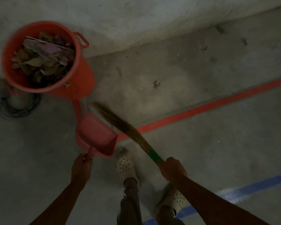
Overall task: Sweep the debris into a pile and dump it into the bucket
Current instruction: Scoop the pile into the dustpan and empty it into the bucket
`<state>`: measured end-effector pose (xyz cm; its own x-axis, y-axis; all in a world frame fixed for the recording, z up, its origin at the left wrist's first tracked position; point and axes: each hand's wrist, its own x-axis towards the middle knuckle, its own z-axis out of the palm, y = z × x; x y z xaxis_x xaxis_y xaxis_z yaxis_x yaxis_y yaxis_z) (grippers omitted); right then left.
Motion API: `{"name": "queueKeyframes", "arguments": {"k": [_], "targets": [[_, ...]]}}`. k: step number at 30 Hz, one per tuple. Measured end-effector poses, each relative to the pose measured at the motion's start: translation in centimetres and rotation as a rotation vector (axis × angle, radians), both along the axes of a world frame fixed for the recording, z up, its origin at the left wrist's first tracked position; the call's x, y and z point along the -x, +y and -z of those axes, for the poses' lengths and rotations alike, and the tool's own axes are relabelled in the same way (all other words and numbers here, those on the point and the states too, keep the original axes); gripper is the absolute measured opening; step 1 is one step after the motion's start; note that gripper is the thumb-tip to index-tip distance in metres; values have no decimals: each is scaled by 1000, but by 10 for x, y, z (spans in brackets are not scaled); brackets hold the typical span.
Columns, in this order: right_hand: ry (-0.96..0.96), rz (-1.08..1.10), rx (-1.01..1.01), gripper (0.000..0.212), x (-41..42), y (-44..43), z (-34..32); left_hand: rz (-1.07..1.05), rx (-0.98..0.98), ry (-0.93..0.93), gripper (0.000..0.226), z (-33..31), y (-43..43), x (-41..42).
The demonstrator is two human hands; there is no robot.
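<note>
A red bucket (81, 73) stands on the concrete floor at upper left, filled with dry leaves and paper scraps (42, 60). My left hand (81, 166) grips the handle of a pink dustpan (96, 135), held just below the bucket. My right hand (172, 168) grips the green handle of a straw broom (120, 124), whose bristles reach over the dustpan toward the bucket. A small piece of debris (156, 83) lies on the floor to the right of the bucket.
A concrete wall (136, 17) runs along the top. A red line (209, 106) and a blue line (243, 190) cross the floor. Coiled cable around a post (18, 103) sits left of the bucket. My feet in white perforated clogs (125, 164) stand between my arms.
</note>
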<state>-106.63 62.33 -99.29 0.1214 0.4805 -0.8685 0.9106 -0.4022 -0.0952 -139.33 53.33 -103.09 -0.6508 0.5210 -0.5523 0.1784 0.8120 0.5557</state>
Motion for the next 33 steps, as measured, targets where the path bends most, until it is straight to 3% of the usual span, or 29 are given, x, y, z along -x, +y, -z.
{"name": "queueKeyframes", "arguments": {"k": [5, 8, 13, 17, 24, 29, 33], "targets": [[-28, 161, -107, 47, -53, 31, 4, 97, -27, -84, 10, 1, 60, -34], [-47, 297, -204, 52, -89, 64, 5, 212, 5, -71, 29, 12, 109, -48], [-73, 433, -380, 56, -134, 125, 20, 280, -17, -137, 21, 25, 195, -77], [-94, 460, -394, 59, -152, 179, 51, 331, -24, -187, 43, 59, 261, -88], [-93, 330, -407, 54, -138, 226, 100, 267, 42, -297, 42, 113, 333, -98], [-107, 113, -283, 45, -121, 201, 102, 249, 131, -372, 40, 128, 337, -108], [-116, 53, -228, 46, -119, 175, 94, 190, 86, -474, 29, 130, 321, -105]]}}
